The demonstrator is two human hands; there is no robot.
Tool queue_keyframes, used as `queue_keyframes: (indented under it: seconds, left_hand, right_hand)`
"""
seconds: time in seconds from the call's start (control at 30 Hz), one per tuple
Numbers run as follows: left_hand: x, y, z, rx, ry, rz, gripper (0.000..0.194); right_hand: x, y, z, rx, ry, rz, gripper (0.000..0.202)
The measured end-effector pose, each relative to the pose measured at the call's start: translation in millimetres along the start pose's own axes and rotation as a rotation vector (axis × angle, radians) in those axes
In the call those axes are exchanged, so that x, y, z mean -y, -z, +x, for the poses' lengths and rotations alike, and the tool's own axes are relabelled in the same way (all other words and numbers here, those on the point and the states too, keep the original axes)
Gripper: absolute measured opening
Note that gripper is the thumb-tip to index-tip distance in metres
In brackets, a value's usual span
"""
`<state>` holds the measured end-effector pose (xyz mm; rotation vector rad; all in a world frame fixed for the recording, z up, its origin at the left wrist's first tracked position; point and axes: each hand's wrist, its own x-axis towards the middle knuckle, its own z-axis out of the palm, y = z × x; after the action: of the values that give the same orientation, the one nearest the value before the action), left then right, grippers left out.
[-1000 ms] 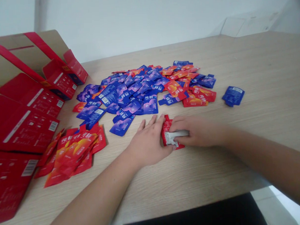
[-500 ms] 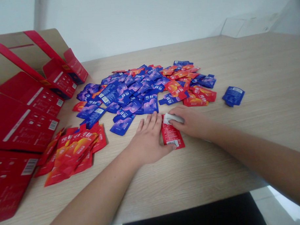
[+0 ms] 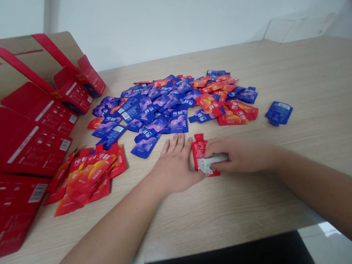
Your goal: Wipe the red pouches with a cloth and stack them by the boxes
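Observation:
A red sachet (image 3: 198, 147) with small white print lies flat on the table between my hands. My left hand (image 3: 177, 166) rests with fingers spread along the sachet's left side, its thumb at the lower edge. My right hand (image 3: 240, 154) is closed on a crumpled white wipe (image 3: 206, 165), which presses on the lower part of the sachet and hides it. The sachet's narrow top tab sticks out above the hand. Just beyond my fingers, the front of a heap of blue sachets (image 3: 179, 121) and red-orange sachets (image 3: 234, 115) begins.
At the left stand several red boxes (image 3: 49, 150) with flaps up, by a larger carton with red straps (image 3: 50, 55). A stack of red-orange sachets (image 3: 87, 173) lies in front of them. One blue sachet (image 3: 279, 112) lies apart at the right. The table's edge (image 3: 226, 247) is near me.
My right hand has slid the wipe from the sachet's top down to its lower end, uncovering the top tab. My left hand has stayed in place. The view has shifted slightly.

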<state>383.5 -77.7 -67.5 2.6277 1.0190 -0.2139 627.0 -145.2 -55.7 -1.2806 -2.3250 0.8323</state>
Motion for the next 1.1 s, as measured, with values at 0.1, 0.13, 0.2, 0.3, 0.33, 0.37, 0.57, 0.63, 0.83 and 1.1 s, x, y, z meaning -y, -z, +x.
queue_keyframes:
  seconds: [0.1, 0.13, 0.2, 0.3, 0.33, 0.37, 0.57, 0.63, 0.83, 1.1]
  left_hand:
    - [0.2, 0.8, 0.6, 0.003, 0.0, -0.015, 0.124]
    - [0.3, 1.0, 0.9, 0.005, 0.0, -0.017, 0.124]
    - [0.5, 1.3, 1.2, 0.01, -0.003, -0.016, 0.124]
    - [0.5, 1.6, 1.3, 0.005, -0.011, -0.013, 0.122]
    - [0.3, 1.6, 1.2, 0.002, -0.014, -0.014, 0.123]
    - [0.1, 1.5, 1.0, -0.001, -0.017, -0.017, 0.123]
    - [0.0, -2.9, -0.2, -0.036, -0.04, -0.046, 0.122]
    - [-0.4, -5.3, -1.3, -0.06, -0.048, -0.048, 0.121]
    - [-16.9, -0.8, -16.1, -0.204, -0.047, 0.045, 0.098]
    - [-54.1, -0.3, -46.7, -0.138, -0.373, 0.256, 0.02]
  right_hand:
    - [-2.1, -3.1, 6.4, -0.066, -0.025, -0.056, 0.02]
    - [-3.8, -4.6, 9.1, -0.102, -0.041, -0.077, 0.021]
    - [-8.0, -7.3, 14.3, -0.167, -0.083, -0.114, 0.022]
    - [-14.9, -9.8, 20.2, -0.24, -0.134, -0.175, 0.018]
    - [-17.2, -10.4, 21.5, -0.26, -0.14, -0.191, 0.018]
    - [-19.5, -11.1, 22.5, -0.279, -0.144, -0.202, 0.018]
    - [-30.7, -14.3, 25.2, -0.355, -0.169, -0.235, 0.018]
    - [-32.6, -14.1, 25.5, -0.362, -0.169, -0.241, 0.018]
    - [-33.4, -11.2, 25.6, -0.384, -0.171, -0.228, 0.017]
    - [-35.0, -12.7, 25.6, -0.399, -0.186, -0.275, 0.017]
